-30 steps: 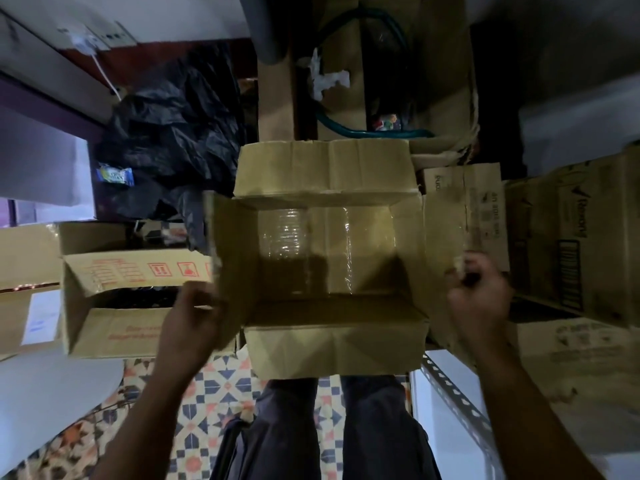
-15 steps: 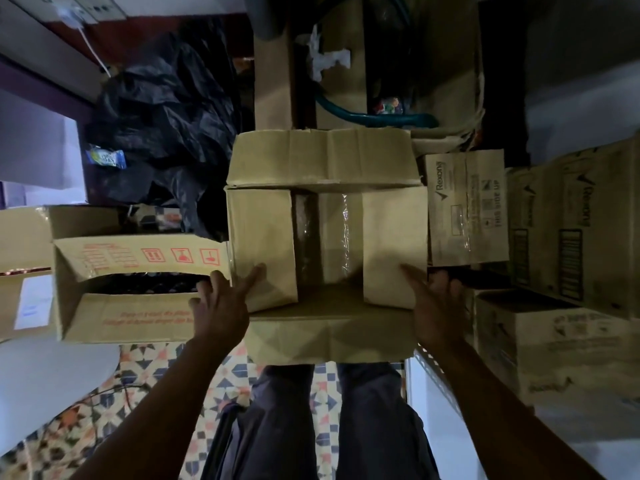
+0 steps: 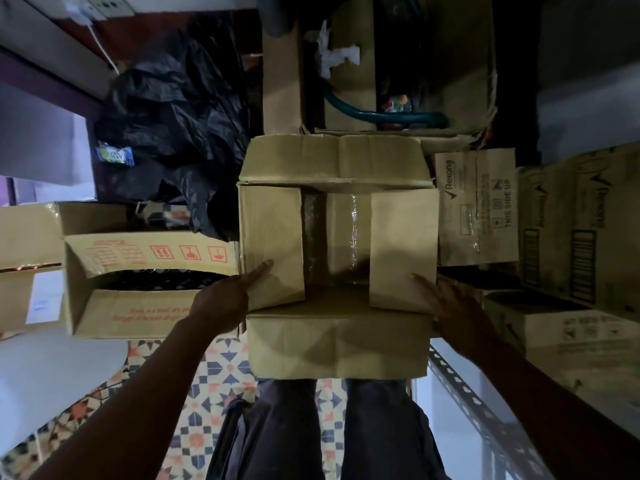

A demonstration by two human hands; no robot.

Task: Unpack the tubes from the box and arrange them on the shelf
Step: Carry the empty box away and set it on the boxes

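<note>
We look down on an open cardboard box in the middle of the view. It sits just beyond our trousered legs, above a patterned tile floor.

The box's near and far flaps are spread outward. Its left flap and right flap are folded in over the opening, with a gap between them. Through the gap we see a taped seam on the box's inner bottom. What lies under the flaps is hidden.

Our left hand rests at the near corner of the left flap, one finger stretched straight across the cardboard. How the other fingers lie we cannot tell. Our right hand lies flat on the near corner of the right flap, fingers straight and spread a little. Neither hand holds anything.

Just beside the box on the left is a second carton printed in red, partly open with something dark inside. A black plastic bag is heaped beyond it.

On the right, a printed carton touches the box. A perforated metal shelf rail runs along the lower right.
</note>
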